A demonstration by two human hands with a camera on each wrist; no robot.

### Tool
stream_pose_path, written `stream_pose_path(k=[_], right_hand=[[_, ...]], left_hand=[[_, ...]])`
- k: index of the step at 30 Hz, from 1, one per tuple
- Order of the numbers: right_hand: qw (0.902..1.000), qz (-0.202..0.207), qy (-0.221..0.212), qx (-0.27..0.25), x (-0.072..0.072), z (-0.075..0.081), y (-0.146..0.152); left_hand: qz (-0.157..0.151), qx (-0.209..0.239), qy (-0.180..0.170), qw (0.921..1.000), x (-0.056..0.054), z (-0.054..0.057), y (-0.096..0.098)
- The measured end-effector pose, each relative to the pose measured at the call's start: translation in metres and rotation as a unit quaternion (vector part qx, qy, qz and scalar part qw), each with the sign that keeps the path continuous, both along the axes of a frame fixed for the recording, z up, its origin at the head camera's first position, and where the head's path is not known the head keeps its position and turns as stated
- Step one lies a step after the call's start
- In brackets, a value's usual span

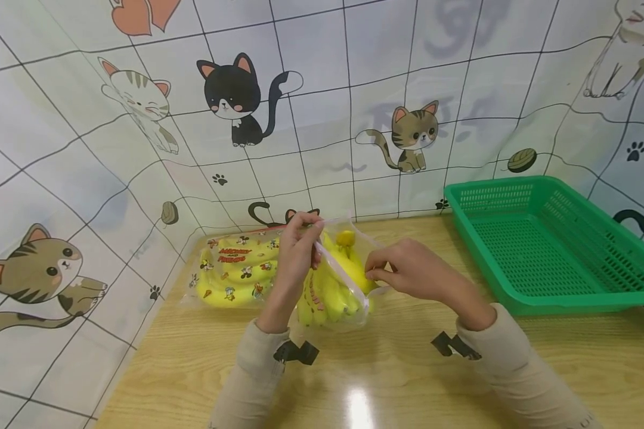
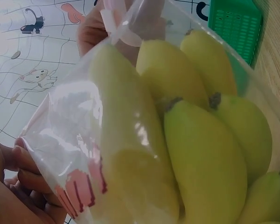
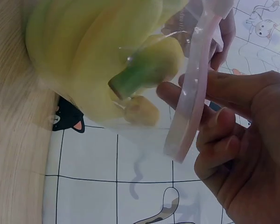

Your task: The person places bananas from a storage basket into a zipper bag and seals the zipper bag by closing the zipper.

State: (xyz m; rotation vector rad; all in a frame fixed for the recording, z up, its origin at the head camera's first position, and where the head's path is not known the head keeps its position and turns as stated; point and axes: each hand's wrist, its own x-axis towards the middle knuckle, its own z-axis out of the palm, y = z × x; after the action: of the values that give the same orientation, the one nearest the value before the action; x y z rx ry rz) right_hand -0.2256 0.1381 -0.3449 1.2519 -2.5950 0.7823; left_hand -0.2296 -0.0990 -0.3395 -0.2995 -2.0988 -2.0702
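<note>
A clear zip bag [image 1: 333, 319] with a pale pink closure strip [image 3: 191, 93] holds a bunch of short yellow bananas [image 2: 203, 144]. It stands tilted on the table, its strip slanting between the hands. My left hand [image 1: 299, 244] pinches one upper end of the bag, with fingers curled at its edge in the left wrist view. On the other side, my right hand [image 1: 410, 268] pinches the bag's edge beside the strip; in the right wrist view a fingertip [image 3: 170, 93] shows through the clear plastic near the banana stems.
Left of the hands lies another clear bag [image 1: 236, 271] printed with cartoon figures, with bananas inside. A green plastic basket [image 1: 483, 262] stands at the right of the wooden table [image 1: 386, 369]. Behind hangs a white cat-print sheet [image 1: 322, 137].
</note>
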Motion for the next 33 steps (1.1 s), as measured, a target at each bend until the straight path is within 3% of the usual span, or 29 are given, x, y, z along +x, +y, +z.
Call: stream_pose_path(k=[6, 11, 17, 22, 26, 33], right_hand=[[0.9983, -0.019, 0.030, -0.046, 0.003, 0.006, 0.007], [0.9965, 0.008, 0.010, -0.082, 0.009, 0.012, 0.012], [0.9993, 0.030, -0.017, -0.014, 0.017, 0.016, 0.008], [0.9987, -0.002, -0.033, 0.039, 0.020, 0.014, 0.001], [0.9975, -0.026, -0.043, 0.051, 0.018, 0.010, 0.000], [0.9965, -0.030, -0.072, 0.031, 0.012, 0.006, 0.002]], left_hand=[[0.017, 0.006, 0.005, 0.9998, -0.001, 0.001, 0.000], [0.038, 0.025, 0.011, 0.9989, -0.001, 0.003, 0.000], [0.060, 0.055, 0.022, 0.9964, -0.001, 0.002, -0.001], [0.069, 0.071, 0.028, 0.9947, 0.000, 0.001, -0.001], [0.074, 0.077, 0.028, 0.9939, 0.001, 0.001, -0.001], [0.087, 0.095, 0.037, 0.9910, 0.001, 0.003, 0.000]])
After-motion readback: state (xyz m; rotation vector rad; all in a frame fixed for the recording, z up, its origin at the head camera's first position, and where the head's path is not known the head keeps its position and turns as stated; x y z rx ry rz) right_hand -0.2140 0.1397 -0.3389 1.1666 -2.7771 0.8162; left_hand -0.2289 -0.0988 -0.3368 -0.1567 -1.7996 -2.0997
